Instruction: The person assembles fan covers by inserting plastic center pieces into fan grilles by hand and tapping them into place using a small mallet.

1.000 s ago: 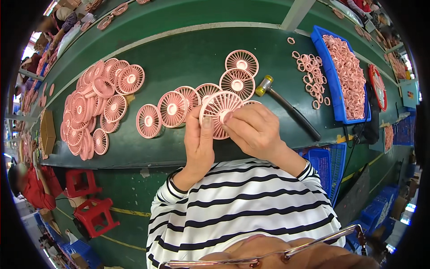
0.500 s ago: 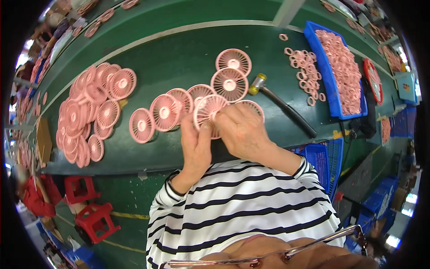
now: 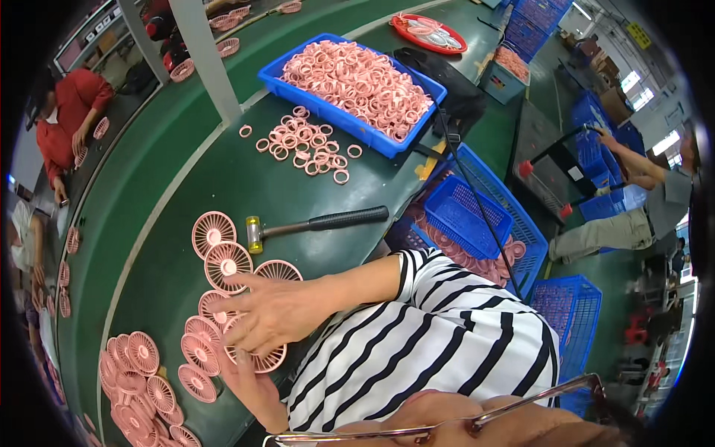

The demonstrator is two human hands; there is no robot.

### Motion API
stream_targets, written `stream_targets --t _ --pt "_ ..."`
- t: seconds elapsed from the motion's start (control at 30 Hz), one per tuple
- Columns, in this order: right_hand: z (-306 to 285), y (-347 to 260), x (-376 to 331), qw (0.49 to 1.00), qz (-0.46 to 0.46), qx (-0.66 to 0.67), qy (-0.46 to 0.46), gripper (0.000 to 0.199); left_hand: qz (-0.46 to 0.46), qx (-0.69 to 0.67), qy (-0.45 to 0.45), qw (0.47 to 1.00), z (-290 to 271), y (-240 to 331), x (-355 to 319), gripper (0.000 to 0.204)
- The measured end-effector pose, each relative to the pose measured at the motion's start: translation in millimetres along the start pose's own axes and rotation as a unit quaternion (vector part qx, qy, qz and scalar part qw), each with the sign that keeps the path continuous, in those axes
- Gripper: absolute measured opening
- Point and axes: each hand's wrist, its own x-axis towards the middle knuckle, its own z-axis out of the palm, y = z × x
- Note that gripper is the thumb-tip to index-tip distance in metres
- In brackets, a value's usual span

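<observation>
Near the table's front edge, a pink round fan grille [image 3: 269, 360] with thin spokes is gripped at its left side by my left hand [image 3: 252, 386], whose fingers are partly hidden. My right hand [image 3: 279, 309] reaches over that grille's upper part, fingers spread and bent toward the left. Several similar grilles lie around my hands: one grille [image 3: 228, 266] just beyond the right fingertips, another grille [image 3: 277, 270] partly behind the right hand, and a grille [image 3: 197, 382] left of my left hand. A mallet [image 3: 324, 222] with a yellow head and black handle lies beyond my right forearm.
A heap of pink grilles [image 3: 141, 391] lies at the lower left. Small pink rings [image 3: 302, 141] lie loose before a blue tray [image 3: 346, 135] full of rings. Blue baskets [image 3: 477, 216] stand right of the table. A post [image 3: 205, 59] rises at its far edge. Other people work nearby.
The view has swung to the right, so the table and grilles appear lower and further left. My right hand's fingers have spread out from their bunched grip; the left still holds the grille.
</observation>
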Motion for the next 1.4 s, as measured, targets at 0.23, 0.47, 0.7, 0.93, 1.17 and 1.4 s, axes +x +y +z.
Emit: stream_targets --t 0.23,0.47,0.7,0.93,1.17,1.4 --pt "8.5 -5.5 -7.5 0.992 0.053 0.096 0.062 0.020 0.034 0.024 -0.025 0.999 8.3 -1.0 4.2 0.050" --pt "20.0 -12.8 -0.9 0.983 0.102 0.095 0.117 0.019 0.063 0.025 0.003 0.998 0.3 -4.6 6.2 0.044" --pt "-0.1 -13.0 1.7 0.908 0.293 0.299 0.035 0.049 0.222 0.255 0.018 0.941 -4.8 -19.2 -0.3 0.041" --pt "5.0 -10.9 -9.5 0.885 0.314 0.343 -0.021 0.031 0.199 0.301 -0.077 0.929 -11.4 -19.6 -10.2 0.045" --pt "7.6 -5.4 -6.6 0.912 0.324 0.251 -0.007 0.035 0.252 0.313 -0.009 0.916 -9.9 -16.3 -5.9 0.036" --pt "-65.7 59.5 -64.0 0.796 0.479 -0.337 0.149 0.035 0.440 0.299 0.398 0.747 -118.9 -2.2 -1.4 0.027"
